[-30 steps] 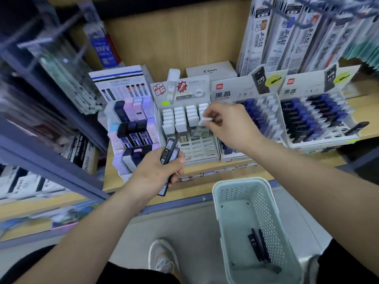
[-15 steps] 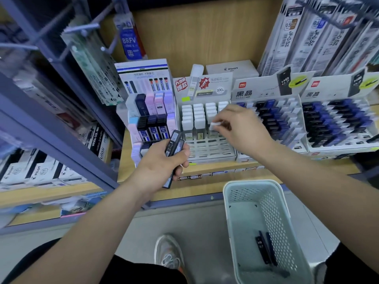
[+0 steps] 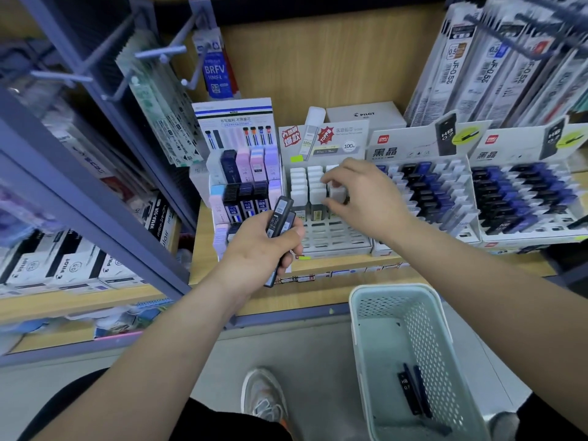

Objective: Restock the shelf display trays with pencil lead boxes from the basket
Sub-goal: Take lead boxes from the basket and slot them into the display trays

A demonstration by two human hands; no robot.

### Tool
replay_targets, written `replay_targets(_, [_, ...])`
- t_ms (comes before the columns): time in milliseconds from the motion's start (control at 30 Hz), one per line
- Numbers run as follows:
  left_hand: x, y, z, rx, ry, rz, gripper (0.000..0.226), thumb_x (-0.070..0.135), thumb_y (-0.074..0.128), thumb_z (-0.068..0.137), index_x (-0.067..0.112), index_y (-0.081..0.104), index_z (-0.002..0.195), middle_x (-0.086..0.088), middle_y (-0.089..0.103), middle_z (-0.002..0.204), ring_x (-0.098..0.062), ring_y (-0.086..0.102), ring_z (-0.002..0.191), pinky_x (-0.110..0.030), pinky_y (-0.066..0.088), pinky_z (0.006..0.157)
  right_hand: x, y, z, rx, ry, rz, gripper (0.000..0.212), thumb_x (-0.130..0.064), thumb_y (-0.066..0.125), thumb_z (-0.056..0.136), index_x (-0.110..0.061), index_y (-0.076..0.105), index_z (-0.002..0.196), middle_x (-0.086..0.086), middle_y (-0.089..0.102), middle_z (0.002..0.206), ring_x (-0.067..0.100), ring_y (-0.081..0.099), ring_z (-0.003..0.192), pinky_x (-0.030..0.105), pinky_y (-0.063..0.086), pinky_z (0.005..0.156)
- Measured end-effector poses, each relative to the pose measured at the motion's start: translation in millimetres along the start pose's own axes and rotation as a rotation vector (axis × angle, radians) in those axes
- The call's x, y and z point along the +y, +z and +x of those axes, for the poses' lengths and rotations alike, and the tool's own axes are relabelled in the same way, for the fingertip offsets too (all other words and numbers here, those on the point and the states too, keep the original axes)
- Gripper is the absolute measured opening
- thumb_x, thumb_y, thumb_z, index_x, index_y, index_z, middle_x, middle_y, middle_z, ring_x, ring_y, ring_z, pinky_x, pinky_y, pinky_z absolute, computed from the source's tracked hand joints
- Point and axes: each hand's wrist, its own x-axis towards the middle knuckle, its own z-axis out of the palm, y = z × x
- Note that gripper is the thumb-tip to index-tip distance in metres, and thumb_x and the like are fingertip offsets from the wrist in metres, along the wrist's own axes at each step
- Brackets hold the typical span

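Two hands, left hand [image 3: 261, 249] gripping dark lead boxes [image 3: 280, 214] — right hand [image 3: 369, 198] pinching white box [image 3: 337, 191] at tray [image 3: 334, 245]

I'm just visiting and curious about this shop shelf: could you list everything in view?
white tray: one, white, shelf centre
white-capped boxes: many, white, its rear rows
trays of dark and blue boxes: two, white, to its right
pastel display: one, pink-purple-navy, to its left
basket: one, pale green, below shelf
basket boxes: about three, dark, basket bottom
left hand: one, grips several dark boxes
right hand: one, pinches one white-capped box
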Motion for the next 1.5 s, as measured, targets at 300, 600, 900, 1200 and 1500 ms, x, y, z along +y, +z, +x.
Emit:
replay_targets(300, [4.2, -2.3, -0.8, 0.012, 0.024, -0.019, 0.006, 0.017, 0.062, 0.098, 0.012, 0.064, 0.101, 0.005, 0.062, 0.063, -0.012, 0.046, 0.052, -0.024, 0.042, 0.048, -13.4, 5.8, 16.2, -0.038, -0.005, -0.047, 0.021, -0.032, 0.078, 0.081, -0.017, 0.066, 0.09, 0.001, 0.062, 0.091, 0.027, 0.055, 0.091, 0.039, 0.047, 0.073])
replay_targets(600, [6.4, -2.9, -1.1, 0.006, 0.019, -0.019, 0.006, 0.017, 0.062, 0.098, 0.013, 0.064, 0.101, 0.004, 0.063, 0.066, -0.012, 0.047, 0.053, -0.024, 0.042, 0.05, -2.2, -15.5, 26.0, -0.082, 0.048, 0.241, 0.016, -0.015, 0.068, 0.092, -0.019, 0.071, 0.107, -0.005, 0.06, 0.097, 0.008, 0.05, 0.077, 0.026, 0.04, 0.076])
replay_targets(900, [7.0, -0.9, -0.6, 0.002, 0.027, -0.016, 0.004, 0.017, 0.062, 0.098, 0.014, 0.064, 0.099, 0.004, 0.062, 0.065, -0.012, 0.046, 0.053, -0.024, 0.042, 0.05, -6.9, -21.0, 26.2, -0.126, -0.017, 0.186, 0.004, -0.018, 0.076, 0.085, -0.017, 0.073, 0.088, -0.008, 0.056, 0.084, 0.009, 0.05, 0.075, 0.025, 0.039, 0.075])
replay_targets(1200, [6.1, -1.0, 0.2, -0.006, 0.025, -0.019, 0.005, 0.017, 0.062, 0.098, 0.014, 0.064, 0.1, 0.004, 0.063, 0.066, -0.012, 0.046, 0.052, -0.025, 0.042, 0.05, -5.5, -17.6, 20.6, -0.061, -0.032, 0.231, 0.02, -0.002, 0.075, 0.082, -0.011, 0.073, 0.1, -0.007, 0.062, 0.093, 0.012, 0.06, 0.084, 0.032, 0.053, 0.083])
replay_targets(1500, [4.5, -1.8, 1.1, -0.008, 0.021, -0.018, 0.005, 0.016, 0.062, 0.098, 0.012, 0.063, 0.101, 0.003, 0.062, 0.066, -0.012, 0.046, 0.051, -0.024, 0.042, 0.049, -2.1, -13.8, 20.7, -0.045, -0.055, 0.232, 0.016, -0.002, 0.073, 0.084, -0.011, 0.072, 0.097, -0.009, 0.059, 0.09, 0.011, 0.058, 0.081, 0.033, 0.053, 0.082])
